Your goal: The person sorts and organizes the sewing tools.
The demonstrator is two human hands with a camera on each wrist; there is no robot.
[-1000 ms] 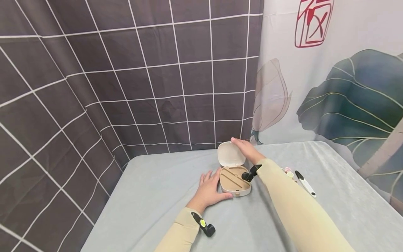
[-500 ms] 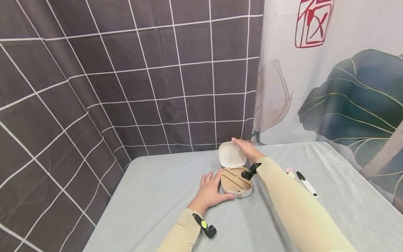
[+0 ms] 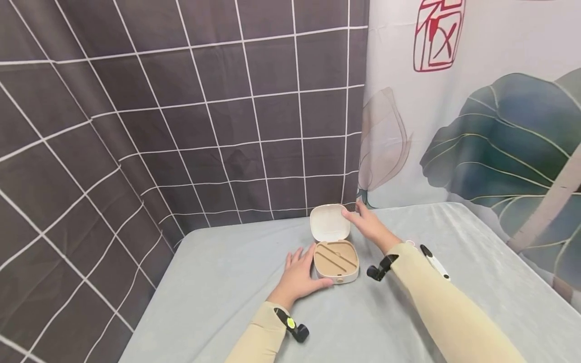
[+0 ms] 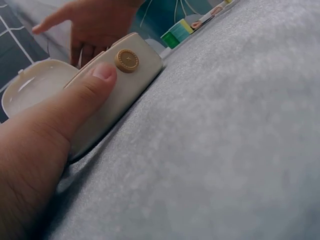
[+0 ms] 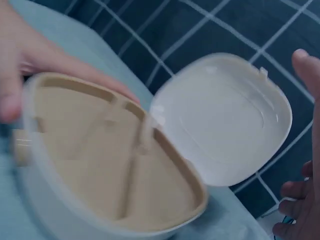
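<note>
A small white case (image 3: pixel 337 261) with a tan, grooved inner tray stands on the grey cloth, its white lid (image 3: pixel 328 223) raised at the back. My left hand (image 3: pixel 297 278) holds the case by its left side, fingers along the side and thumb across the front. In the left wrist view that thumb lies beside a round gold button (image 4: pixel 127 60). My right hand (image 3: pixel 369 227) is just right of the lid, fingers spread and holding nothing. The right wrist view has a gap between the hand and the lid (image 5: pixel 220 120).
Partly behind the right sleeve lies a slim white tool with a black end (image 3: pixel 434 262). Small green and yellow pieces (image 4: pixel 177 33) show beyond the case in the left wrist view. A dark gridded curtain (image 3: pixel 236 126) hangs behind the grey cloth-covered surface (image 3: pixel 236 262).
My right hand has come off the lid and moved right, its fingers spreading. The lid stays up, and my left hand keeps its hold on the case.
</note>
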